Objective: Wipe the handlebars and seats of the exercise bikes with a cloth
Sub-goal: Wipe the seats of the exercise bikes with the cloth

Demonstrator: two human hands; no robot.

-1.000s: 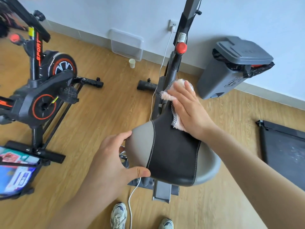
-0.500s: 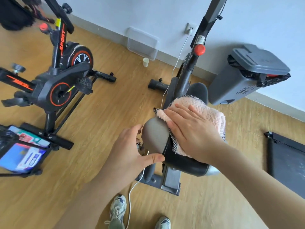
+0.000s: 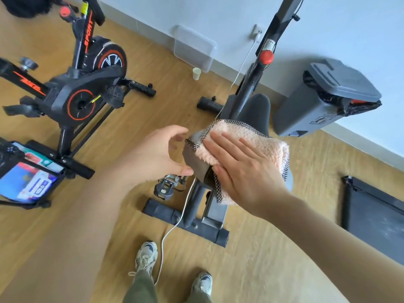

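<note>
Nearest the camera, the person's grey-and-white sneakers point(image 3: 147, 254) are standing on the wood-plank floor point(image 3: 262, 259), a thin white cable point(image 3: 172, 228) trailing between them toward the bike base. Right hand point(image 3: 244, 171) is pressing flat, fingers extended, on the fluffy pink cloth with checkered black-and-white edging point(image 3: 258, 138), pinning it rather than gripping it. Cloth is now draping over nearly all of the grey-and-black padded bike seat point(image 3: 194, 156); a second ago it was bunched at the seat nose with most of the saddle bare, so the wipe is sweeping back across the top. Left hand point(image 3: 159, 154) is opening, curled loosely beside the seat's left edge, thumb tip near or just touching it; earlier it was clamping that edge, so it's releasing its brace. My read: top surface of this seat is nearly done, sides and underside edge are likely pending, and this bike's handlebars are out of frame. Further out, the black exercise bike with orange-red trim point(image 3: 83, 88) is sitting at left, untouched. The grey lidded bin point(image 3: 328, 99) is standing against the wall.
</note>
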